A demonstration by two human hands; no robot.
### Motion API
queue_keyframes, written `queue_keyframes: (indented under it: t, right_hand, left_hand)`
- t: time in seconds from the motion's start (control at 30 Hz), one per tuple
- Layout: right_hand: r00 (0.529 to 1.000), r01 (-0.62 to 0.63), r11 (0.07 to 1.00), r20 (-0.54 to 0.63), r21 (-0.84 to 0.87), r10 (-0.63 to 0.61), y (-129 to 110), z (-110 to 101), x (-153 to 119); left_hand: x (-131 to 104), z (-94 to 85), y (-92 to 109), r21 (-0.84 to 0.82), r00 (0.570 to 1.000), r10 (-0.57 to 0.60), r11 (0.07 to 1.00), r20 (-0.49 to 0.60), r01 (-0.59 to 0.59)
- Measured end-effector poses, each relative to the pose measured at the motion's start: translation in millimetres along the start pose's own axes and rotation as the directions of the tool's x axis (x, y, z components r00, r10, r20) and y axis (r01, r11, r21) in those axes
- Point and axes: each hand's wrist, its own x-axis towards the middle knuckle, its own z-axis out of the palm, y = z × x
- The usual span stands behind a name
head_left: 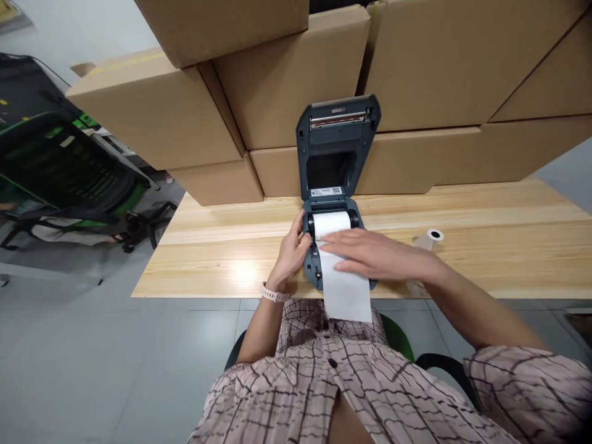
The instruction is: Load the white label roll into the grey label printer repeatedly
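A dark grey label printer (312,271) stands on the wooden table with its lid (330,148) tipped up and back. Inside it a roll of white label paper (332,222) sits between two black holders. A strip of this paper (346,296) runs forward over the printer's front and hangs past the table edge. My left hand (291,250) grips the printer's left side, thumb on top near the roll. Across the paper lies my right hand (374,251), its fingers stretched out flat and touching the strip just in front of the roll.
On the wooden table (485,246), a small white paper roll (429,238) lies right of the printer, partly behind my right forearm. Stacked cardboard boxes (296,80) line the back of the table. An office chair (69,179) stands on the floor at left.
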Motion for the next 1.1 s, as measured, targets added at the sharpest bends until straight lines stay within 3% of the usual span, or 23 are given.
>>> queue_keyframes:
  t: [0.1,0.27,0.87,1.1]
  right_hand:
    - [0.995,-0.052,0.998,-0.082,-0.035,0.049,-17,25,-22]
    - [0.984,-0.089,0.988,-0.166,-0.129,0.067,-27,46,-27]
    - [0.981,-0.058,0.983,-0.193,-0.176,0.024,-31,55,-30]
    - [0.982,-0.062,0.986,-0.188,-0.154,0.033,-40,59,-37]
  left_hand:
    - [0,1.2,-1,-0.001,0.999,0.010,1.000,-0.032,-0.010]
    - [1,3.6,-4,0.005,0.998,-0.017,1.000,-0.052,0.018]
    - [0,7.5,-6,-0.068,0.995,-0.049,0.997,-0.085,0.043]
    - [-41,22.1,18,-0.103,0.981,-0.185,0.979,-0.061,0.178]
